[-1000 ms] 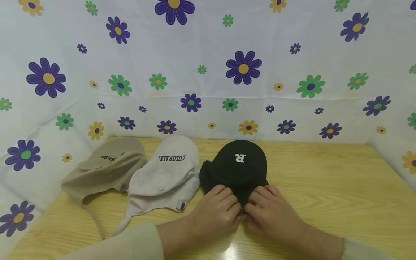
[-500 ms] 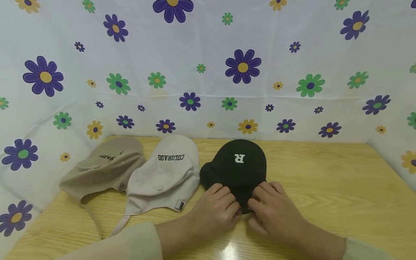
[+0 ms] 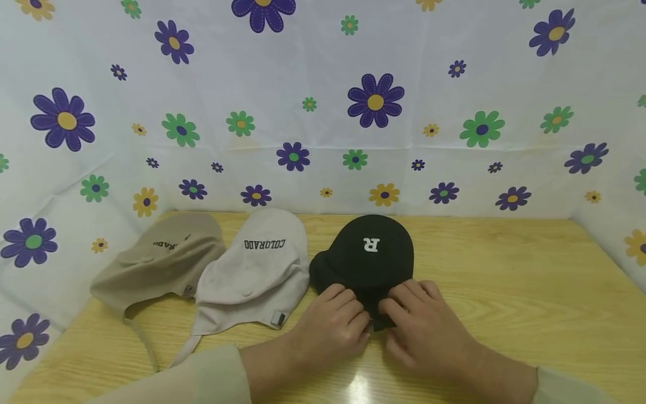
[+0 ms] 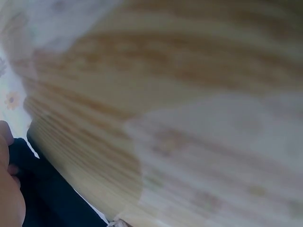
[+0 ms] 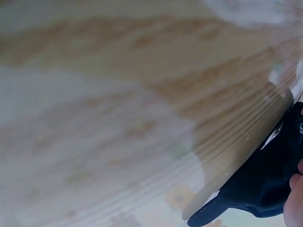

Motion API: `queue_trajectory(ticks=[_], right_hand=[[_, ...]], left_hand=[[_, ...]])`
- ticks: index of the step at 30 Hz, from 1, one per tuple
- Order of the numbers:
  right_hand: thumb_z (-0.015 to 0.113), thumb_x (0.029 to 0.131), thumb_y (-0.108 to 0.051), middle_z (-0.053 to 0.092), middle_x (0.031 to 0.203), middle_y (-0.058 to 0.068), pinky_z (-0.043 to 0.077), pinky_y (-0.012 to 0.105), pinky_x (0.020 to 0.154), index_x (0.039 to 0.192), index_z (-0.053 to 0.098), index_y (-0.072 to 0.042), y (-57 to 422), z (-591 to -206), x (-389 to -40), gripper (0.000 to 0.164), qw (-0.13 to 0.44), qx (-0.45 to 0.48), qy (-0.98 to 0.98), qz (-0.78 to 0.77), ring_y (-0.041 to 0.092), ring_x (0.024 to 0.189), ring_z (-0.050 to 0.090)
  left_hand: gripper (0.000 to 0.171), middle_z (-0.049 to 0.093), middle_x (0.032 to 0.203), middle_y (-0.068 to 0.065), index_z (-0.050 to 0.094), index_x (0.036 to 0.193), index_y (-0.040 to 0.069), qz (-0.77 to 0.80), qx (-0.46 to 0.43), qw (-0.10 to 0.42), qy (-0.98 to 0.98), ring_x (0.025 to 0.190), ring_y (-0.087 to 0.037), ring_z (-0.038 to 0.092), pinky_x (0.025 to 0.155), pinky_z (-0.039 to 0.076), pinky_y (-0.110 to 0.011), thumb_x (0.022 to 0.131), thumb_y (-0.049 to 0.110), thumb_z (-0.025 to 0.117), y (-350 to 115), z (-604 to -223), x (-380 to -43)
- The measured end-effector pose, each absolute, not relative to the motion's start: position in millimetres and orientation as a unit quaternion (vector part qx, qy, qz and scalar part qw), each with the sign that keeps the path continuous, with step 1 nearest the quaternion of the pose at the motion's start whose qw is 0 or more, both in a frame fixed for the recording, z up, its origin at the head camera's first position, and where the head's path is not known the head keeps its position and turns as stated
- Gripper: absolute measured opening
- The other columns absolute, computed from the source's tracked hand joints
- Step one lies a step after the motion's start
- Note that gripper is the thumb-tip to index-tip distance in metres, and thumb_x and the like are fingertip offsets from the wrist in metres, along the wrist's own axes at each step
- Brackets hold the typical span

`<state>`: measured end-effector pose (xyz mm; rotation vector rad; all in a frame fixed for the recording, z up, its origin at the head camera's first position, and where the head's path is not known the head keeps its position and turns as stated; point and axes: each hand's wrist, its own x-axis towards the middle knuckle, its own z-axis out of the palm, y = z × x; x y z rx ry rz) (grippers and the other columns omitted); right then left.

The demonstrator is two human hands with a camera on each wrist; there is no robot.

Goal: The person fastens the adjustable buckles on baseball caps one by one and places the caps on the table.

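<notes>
The left hand (image 3: 335, 322) and right hand (image 3: 421, 320), fingers curled, grip a black cap (image 3: 381, 258) at its side toward the desk's (image 3: 504, 264) front edge in the head view. It lies near the back edge; left of it come a pale cap (image 3: 267, 266) and, by the back left corner, a tan cap (image 3: 171, 252). The left wrist view shows fingers (image 4: 10, 175) against dark fabric. The right wrist view shows fingertips touching it too.
</notes>
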<state>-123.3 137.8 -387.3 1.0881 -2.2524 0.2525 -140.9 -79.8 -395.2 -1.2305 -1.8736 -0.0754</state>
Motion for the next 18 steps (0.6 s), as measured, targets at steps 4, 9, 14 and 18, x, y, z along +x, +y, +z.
queue_trajectory(ticks=[4, 9, 14, 18], right_hand=[[0.067, 0.072, -0.028, 0.054, 0.094, -0.002, 0.037, 0.037, 0.079, 0.095, 0.063, -0.017, 137.6, -387.3, -123.0, 0.026, 0.301, 0.427, -0.848, 0.092, 0.017, 0.091, 0.048], [0.071, 0.072, -0.026, 0.054, 0.094, -0.002, 0.036, 0.037, 0.079, 0.095, 0.062, -0.017, 137.1, -388.7, -124.3, 0.026, 0.305, 0.443, -0.837, 0.097, 0.017, 0.089, 0.048], [0.072, 0.073, -0.025, 0.053, 0.092, -0.004, 0.037, 0.038, 0.080, 0.094, 0.062, -0.019, 137.0, -389.3, -124.6, 0.024, 0.307, 0.454, -0.830, 0.101, 0.016, 0.089, 0.048], [0.072, 0.075, -0.025, 0.053, 0.093, -0.005, 0.036, 0.038, 0.081, 0.095, 0.063, -0.019, 137.4, -389.8, -124.5, 0.023, 0.304, 0.461, -0.827, 0.105, 0.015, 0.089, 0.048]], left_hand=[[0.009, 0.060, 0.069, 0.004, 0.065, 0.069, 0.014, -0.031, -0.497, 0.441, -0.747, 0.066, -0.014, 0.054, 0.072, 0.045, -0.029, 0.077, 0.018, 0.064, -79.4, -395.9, -141.9], [0.008, 0.060, 0.069, 0.004, 0.065, 0.069, 0.014, -0.028, -0.498, 0.442, -0.745, 0.066, -0.014, 0.054, 0.072, 0.046, -0.030, 0.074, 0.020, 0.067, -79.9, -395.8, -141.9], [0.008, 0.060, 0.069, 0.004, 0.065, 0.069, 0.015, -0.030, -0.501, 0.441, -0.744, 0.066, -0.014, 0.054, 0.072, 0.046, -0.030, 0.074, 0.020, 0.068, -79.9, -396.0, -141.7], [0.008, 0.060, 0.069, 0.004, 0.065, 0.069, 0.015, -0.035, -0.502, 0.442, -0.743, 0.066, -0.014, 0.054, 0.072, 0.046, -0.030, 0.075, 0.020, 0.067, -79.5, -395.7, -141.9]])
